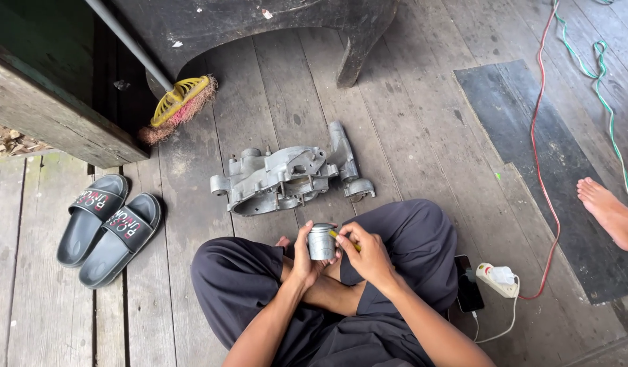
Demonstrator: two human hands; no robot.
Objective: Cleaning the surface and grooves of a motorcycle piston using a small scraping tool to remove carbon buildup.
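I sit cross-legged on a wooden plank floor. My left hand [301, 257] is wrapped around a small silver metal cylinder, a piston [321, 241], held upright over my lap. My right hand [368, 255] grips a thin yellow-handled tool [342, 238] whose tip touches the piston's side near its top. A grey cast-metal engine casing [286, 178] lies on the floor just beyond my knees, untouched.
Grey slide sandals [108, 228] lie at the left. A yellow broom [178, 102] leans by a dark wooden bench [354, 41]. A phone [469, 284] and a white power strip [499, 278] sit by my right knee, with red and green cables [541, 136]. Another person's bare foot [609, 212] is at right.
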